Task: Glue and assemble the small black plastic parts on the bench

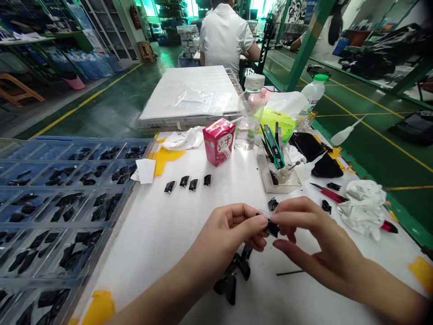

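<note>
A small glossy black part (272, 228) is held at the middle of the white table (162, 234). My left hand (237, 225) pinches it between thumb and fingers. My right hand (307, 234) is at its right side, fingertips against the part, its thumb apart below. Several black parts (232, 280) lie in a pile under my left hand, partly hidden by it. Beyond the hands are several like pieces in a loose row, one of them a black piece (208, 180). Another black part (273, 204) lies just past my fingertips.
Compartment trays (126, 216) of black parts fill the left. Behind stand a red carton (219, 142), a water bottle (248, 122) and a clear tool box (279, 183). Right: red cutter (328, 192), crumpled tissue (363, 205), thin black rod (290, 273). A person (223, 34) sits ahead.
</note>
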Tool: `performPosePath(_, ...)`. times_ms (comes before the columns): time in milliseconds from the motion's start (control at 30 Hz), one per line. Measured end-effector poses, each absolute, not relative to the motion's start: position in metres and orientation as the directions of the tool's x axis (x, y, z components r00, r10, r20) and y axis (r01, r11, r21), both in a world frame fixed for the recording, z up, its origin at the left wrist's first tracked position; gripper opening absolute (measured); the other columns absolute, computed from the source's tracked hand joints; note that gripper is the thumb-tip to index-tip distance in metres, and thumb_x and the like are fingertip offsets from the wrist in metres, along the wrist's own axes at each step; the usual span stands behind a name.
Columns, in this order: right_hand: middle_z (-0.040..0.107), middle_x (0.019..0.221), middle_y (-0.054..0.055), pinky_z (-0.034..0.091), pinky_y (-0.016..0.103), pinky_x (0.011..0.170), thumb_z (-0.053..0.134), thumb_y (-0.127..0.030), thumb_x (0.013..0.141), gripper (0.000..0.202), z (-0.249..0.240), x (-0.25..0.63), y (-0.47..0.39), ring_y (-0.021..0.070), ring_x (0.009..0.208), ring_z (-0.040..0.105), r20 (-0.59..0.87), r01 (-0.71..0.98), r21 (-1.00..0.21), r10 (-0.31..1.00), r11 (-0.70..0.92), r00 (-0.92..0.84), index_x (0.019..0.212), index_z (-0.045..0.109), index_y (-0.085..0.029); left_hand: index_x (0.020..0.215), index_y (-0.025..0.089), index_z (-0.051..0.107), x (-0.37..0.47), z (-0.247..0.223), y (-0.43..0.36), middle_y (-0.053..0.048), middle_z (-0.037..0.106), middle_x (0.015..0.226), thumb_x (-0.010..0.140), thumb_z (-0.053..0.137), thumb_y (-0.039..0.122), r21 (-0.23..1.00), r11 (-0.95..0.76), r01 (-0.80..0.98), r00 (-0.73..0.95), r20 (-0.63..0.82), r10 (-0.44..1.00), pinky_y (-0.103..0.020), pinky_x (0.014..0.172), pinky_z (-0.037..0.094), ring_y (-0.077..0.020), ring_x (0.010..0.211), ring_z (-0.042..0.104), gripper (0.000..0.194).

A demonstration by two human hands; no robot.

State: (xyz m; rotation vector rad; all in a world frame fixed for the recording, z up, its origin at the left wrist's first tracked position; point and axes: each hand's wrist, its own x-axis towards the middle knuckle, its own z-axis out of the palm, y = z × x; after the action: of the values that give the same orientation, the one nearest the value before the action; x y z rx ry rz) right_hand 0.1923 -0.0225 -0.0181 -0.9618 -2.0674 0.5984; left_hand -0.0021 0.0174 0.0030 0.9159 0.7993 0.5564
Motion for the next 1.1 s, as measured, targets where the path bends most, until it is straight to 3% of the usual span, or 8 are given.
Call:
performPosePath(133, 0.054, 0.103, 0.006, 0.052, 0.023, 0.07, 0.051, -0.003, 0.09, 0.034, -0.018, 0.195, -0.022, 0.0135, 0.09, 0.056, 0.499, 0.472, -0.57, 0.74, 0.673, -0.452, 0.12, 0.051, -0.018, 0.075, 0.012, 0.066, -0.003, -0.003, 0.02, 0.001, 0.06, 0.065, 0.08, 0.072, 0.034, 0.71, 0.691, -0.132, 0.677, -0.445, 0.587, -0.017, 0.058, 0.047, -0.0072, 0.057, 0.054, 0.022)
performPosePath(400, 0.062, 0.1, 0.011, 0.055, 0.03, 0.074, 0.045, 0.005, 0.084, 0.039, -0.016, 0.196, -0.02, 0.0186, 0.092, 0.061, 0.604, 0.47, -0.373, 0.594, 0.8, -0.532, 0.118, 0.053, -0.013, 0.077, 0.01, 0.069, -0.001, -0.007, 0.017, -0.001, 0.062, 0.069, 0.082, 0.069, 0.032, 0.596, 0.79, -0.143, 0.734, -0.471, 0.488, -0.016, 0.058, 0.048, -0.0074, 0.061, 0.058, 0.022)
performPosePath(767, 0.068, 0.092, 0.009, 0.056, 0.03, 0.07, 0.044, 0.006, 0.083, 0.034, -0.013, 0.191, -0.022, 0.0198, 0.085, 0.066, 0.603, 0.461, -0.314, 0.549, 0.83, -0.578, 0.107, 0.055, -0.015, 0.07, 0.011, 0.066, 0.0, -0.011, 0.016, 0.001, 0.061, 0.061, 0.079, 0.071, 0.022, 0.546, 0.821, -0.166, 0.737, -0.484, 0.472, -0.014, 0.055, 0.049, -0.006, 0.056, 0.058, 0.015)
performPosePath(933, 0.059, 0.103, 0.01, 0.056, 0.03, 0.078, 0.049, -0.003, 0.086, 0.039, -0.016, 0.192, -0.027, 0.0198, 0.095, 0.062, 0.552, 0.555, -0.405, 0.678, 0.727, -0.485, 0.123, 0.046, -0.017, 0.074, 0.012, 0.067, -0.002, -0.007, 0.019, 0.001, 0.062, 0.064, 0.082, 0.067, 0.02, 0.519, 0.836, -0.18, 0.766, -0.459, 0.451, -0.014, 0.056, 0.052, -0.0074, 0.06, 0.06, 0.011)
performPosePath(1000, 0.054, 0.105, 0.009, 0.055, 0.03, 0.073, 0.057, -0.012, 0.087, 0.044, -0.016, 0.195, -0.029, 0.0184, 0.09, 0.06, 0.507, 0.585, -0.486, 0.755, 0.649, -0.416, 0.127, 0.04, -0.019, 0.073, 0.013, 0.067, -0.003, -0.005, 0.021, 0.001, 0.063, 0.066, 0.084, 0.065, 0.02, 0.514, 0.828, -0.226, 0.752, -0.448, 0.484, -0.014, 0.058, 0.054, -0.0074, 0.061, 0.062, 0.013)
performPosePath(1100, 0.053, 0.096, 0.003, 0.052, 0.027, 0.06, 0.058, -0.019, 0.09, 0.033, -0.013, 0.199, -0.032, 0.0141, 0.072, 0.057, 0.176, 0.633, -0.597, 0.85, 0.493, -0.496, 0.118, 0.042, -0.023, 0.074, 0.014, 0.069, -0.004, -0.002, 0.024, 0.0, 0.067, 0.07, 0.086, 0.061, 0.019, 0.486, 0.806, -0.336, 0.682, -0.464, 0.565, -0.016, 0.061, 0.056, -0.0086, 0.063, 0.066, 0.014)
